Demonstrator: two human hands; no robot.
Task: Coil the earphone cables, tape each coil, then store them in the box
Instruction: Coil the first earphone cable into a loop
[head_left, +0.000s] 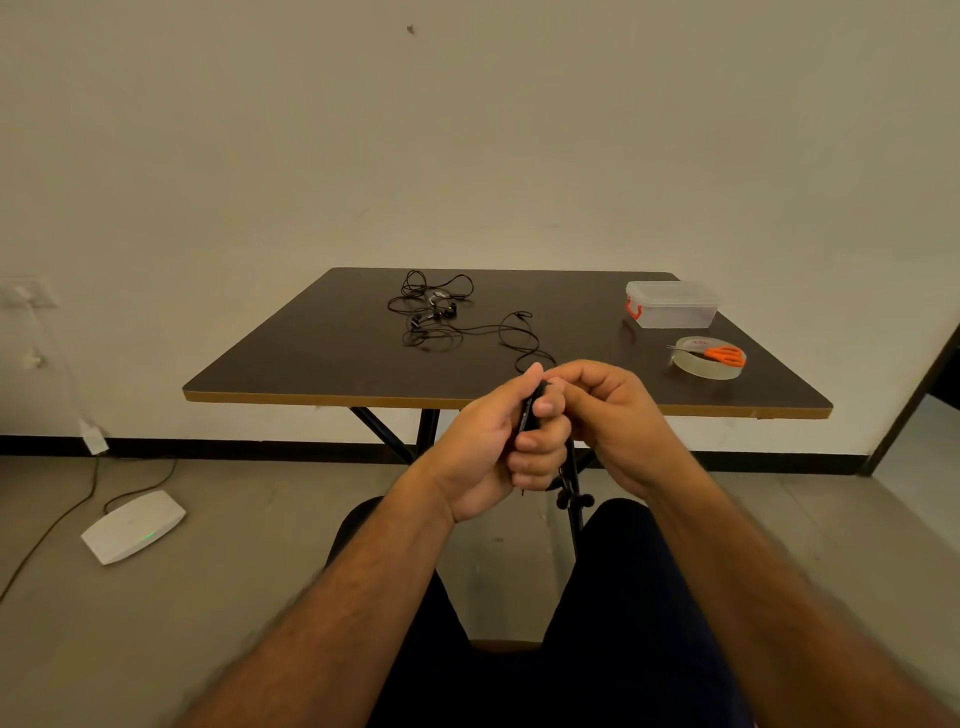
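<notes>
In front of the table (322, 364), left hand (493, 447) curled tight round a black earphone cable (530, 410), right hand (613, 410) pinching the same cable at the top, earbuds (574, 501) dangling below. Back on the tabletop, a loose tangle of earphones (436, 317); far right, lidded clear box (672, 304), then tape roll (706, 361) with orange scissors (722, 354) lying on it.
</notes>
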